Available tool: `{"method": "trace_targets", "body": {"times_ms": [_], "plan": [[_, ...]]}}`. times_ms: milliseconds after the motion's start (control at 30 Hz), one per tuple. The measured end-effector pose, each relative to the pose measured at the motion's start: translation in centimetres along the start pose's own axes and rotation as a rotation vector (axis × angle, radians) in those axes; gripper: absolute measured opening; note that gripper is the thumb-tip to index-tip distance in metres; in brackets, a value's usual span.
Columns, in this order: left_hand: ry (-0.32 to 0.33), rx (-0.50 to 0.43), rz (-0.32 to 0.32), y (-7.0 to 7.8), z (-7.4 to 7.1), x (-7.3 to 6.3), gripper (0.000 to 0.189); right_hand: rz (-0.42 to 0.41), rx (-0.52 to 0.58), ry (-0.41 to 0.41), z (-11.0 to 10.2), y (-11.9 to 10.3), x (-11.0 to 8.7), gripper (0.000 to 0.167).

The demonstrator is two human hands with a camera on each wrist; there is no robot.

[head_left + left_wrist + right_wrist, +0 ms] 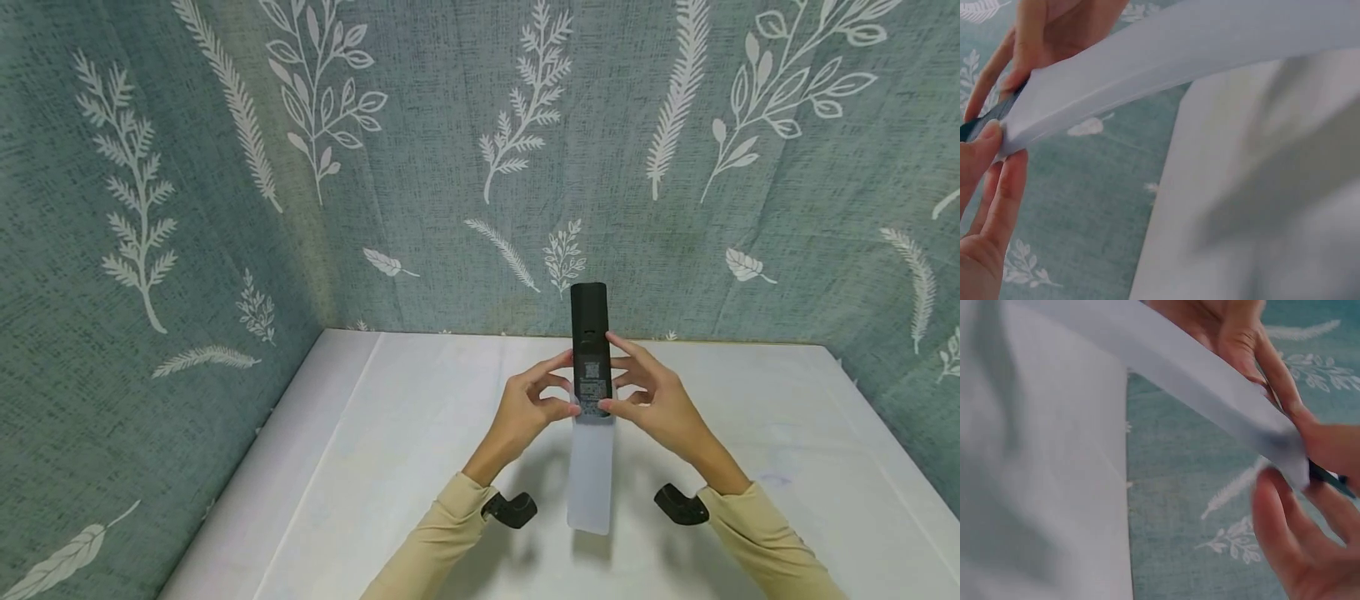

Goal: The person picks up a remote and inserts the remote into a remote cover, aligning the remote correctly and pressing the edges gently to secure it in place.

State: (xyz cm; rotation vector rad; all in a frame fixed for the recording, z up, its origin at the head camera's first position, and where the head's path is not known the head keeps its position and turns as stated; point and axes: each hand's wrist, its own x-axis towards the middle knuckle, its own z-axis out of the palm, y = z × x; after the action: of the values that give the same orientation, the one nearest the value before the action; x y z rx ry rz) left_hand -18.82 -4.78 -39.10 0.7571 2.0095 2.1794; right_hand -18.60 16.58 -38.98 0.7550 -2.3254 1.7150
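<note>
A long black remote control (589, 321), its labelled back facing the head camera, stands upright over the table between both hands. Its lower end sits at the mouth of a translucent whitish sleeve (591, 479), which hangs down below it. My left hand (522, 414) pinches the pair from the left, thumb at the remote's lower corner. From the right, my right hand (666, 414) grips them likewise, with its index finger higher along the remote's edge. In the left wrist view the sleeve (1129, 69) stretches away from the fingertips. The right wrist view shows the sleeve (1191, 387) partly blurred.
Beneath the hands is a white table (405, 442). Grey-green cloth (420, 167) with white leaf prints rises behind it and at the sides. Black wrist cameras, the left one (512, 510) and the right one (682, 505), stick out by the beige sleeve cuffs.
</note>
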Motion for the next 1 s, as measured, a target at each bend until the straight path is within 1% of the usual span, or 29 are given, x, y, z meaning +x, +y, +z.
{"method": "trace_targets", "body": {"times_ms": [133,200,300,433,500,700,833,933,1000], "plan": [[-0.02,0.01,0.019,0.2,-0.2,-0.1,0.072,0.026,0.08,-0.111,-0.6,-0.2,0.0,0.091],[-0.032,0.015,0.02,0.5,-0.3,-0.1,0.076,0.029,0.101,-0.162,-0.9,-0.3,-0.1,0.094],[-0.049,0.027,0.014,1.2,-0.5,-0.2,0.081,0.014,0.128,-0.205,-1.0,-0.4,-0.1,0.098],[-0.075,0.056,0.003,1.8,-0.9,-0.4,0.086,-0.021,0.176,-0.218,-0.7,-0.4,-0.2,0.102],[-0.101,0.079,0.008,2.1,-1.1,-0.4,0.088,-0.027,0.19,-0.222,-0.5,-0.4,-0.2,0.104],[-0.179,0.116,0.018,2.4,-1.6,-0.6,0.092,-0.009,0.169,-0.233,-0.1,-0.9,-0.4,0.106],[-0.185,0.122,0.046,1.3,-2.1,-0.5,0.094,-0.029,0.158,-0.225,0.1,-1.1,-0.4,0.106],[-0.173,0.115,0.06,0.5,-2.3,-0.3,0.095,-0.047,0.149,-0.201,0.2,-1.1,-0.4,0.105],[-0.166,0.105,0.068,0.3,-2.4,-0.2,0.095,-0.06,0.152,-0.188,0.2,-1.0,-0.3,0.104]]}}
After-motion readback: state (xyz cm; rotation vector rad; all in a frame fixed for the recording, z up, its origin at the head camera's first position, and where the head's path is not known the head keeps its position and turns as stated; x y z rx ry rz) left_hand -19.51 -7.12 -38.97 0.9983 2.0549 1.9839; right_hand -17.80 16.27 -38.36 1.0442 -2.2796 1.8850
